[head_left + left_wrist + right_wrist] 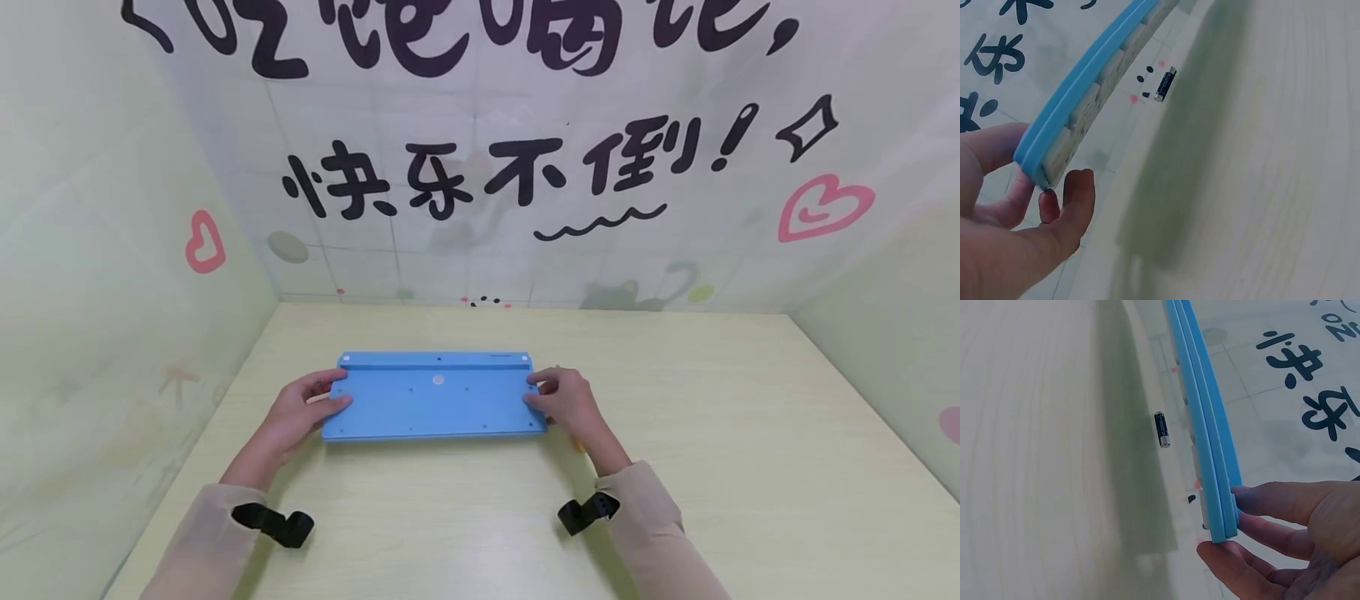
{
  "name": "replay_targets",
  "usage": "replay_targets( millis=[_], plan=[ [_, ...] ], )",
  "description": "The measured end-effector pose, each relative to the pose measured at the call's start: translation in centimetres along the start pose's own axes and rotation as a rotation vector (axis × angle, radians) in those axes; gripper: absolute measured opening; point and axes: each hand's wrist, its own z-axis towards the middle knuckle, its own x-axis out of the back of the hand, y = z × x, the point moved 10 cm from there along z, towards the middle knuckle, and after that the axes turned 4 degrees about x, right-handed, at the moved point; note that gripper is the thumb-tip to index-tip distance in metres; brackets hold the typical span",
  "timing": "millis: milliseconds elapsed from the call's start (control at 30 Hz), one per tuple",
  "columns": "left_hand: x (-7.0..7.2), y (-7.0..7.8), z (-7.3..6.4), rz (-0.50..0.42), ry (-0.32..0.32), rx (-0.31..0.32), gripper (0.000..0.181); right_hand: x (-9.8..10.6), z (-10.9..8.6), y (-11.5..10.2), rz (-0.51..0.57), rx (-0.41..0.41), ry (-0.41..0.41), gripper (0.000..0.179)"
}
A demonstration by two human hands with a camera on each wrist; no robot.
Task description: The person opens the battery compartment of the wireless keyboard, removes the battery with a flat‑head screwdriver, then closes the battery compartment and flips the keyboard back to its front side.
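Note:
A blue keyboard (431,404) is held up over the table, its flat underside facing me and its light keys (1085,103) showing on the far side in the left wrist view. My left hand (296,414) grips its left end between thumb and fingers. At the right end, my right hand (568,397) pinches the edge the same way. Beyond the keyboard a small dark battery (1162,429) with silver ends lies on the table; in the head view the keyboard hides it.
The pale wooden table (712,417) runs back to a white printed wall (465,267), with side walls at left and right. Something small and orange (578,446) shows beside the right wrist. Black camera straps (273,523) sit on both sleeves.

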Motion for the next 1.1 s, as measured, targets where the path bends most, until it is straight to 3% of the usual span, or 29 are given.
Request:
replay_targets(
  millis=[200, 567, 733, 1000, 1100],
  plan=[
    [0.3, 1.3, -0.8, -0.11, 0.028, -0.025, 0.057, -0.1, 0.0, -0.2, 0.039, 0.004, 0.001, 0.026],
    [0.2, 3.8, -2.4, -0.189, 0.028, -0.077, 0.057, -0.2, 0.2, -0.2, 0.071, 0.027, 0.003, 0.026],
    [0.0, 4.7, -3.0, -0.228, 0.004, -0.079, 0.055, -0.2, 0.2, -0.3, 0.071, 0.022, 0.007, 0.027],
    [-0.7, 6.9, -4.2, -0.202, -0.056, -0.161, 0.055, -0.2, 0.4, -0.6, 0.057, 0.013, 0.021, 0.027],
    [-0.8, 7.7, -4.8, -0.233, -0.062, -0.178, 0.054, -0.4, 0.5, -0.6, 0.065, 0.015, 0.018, 0.027]
  ],
)
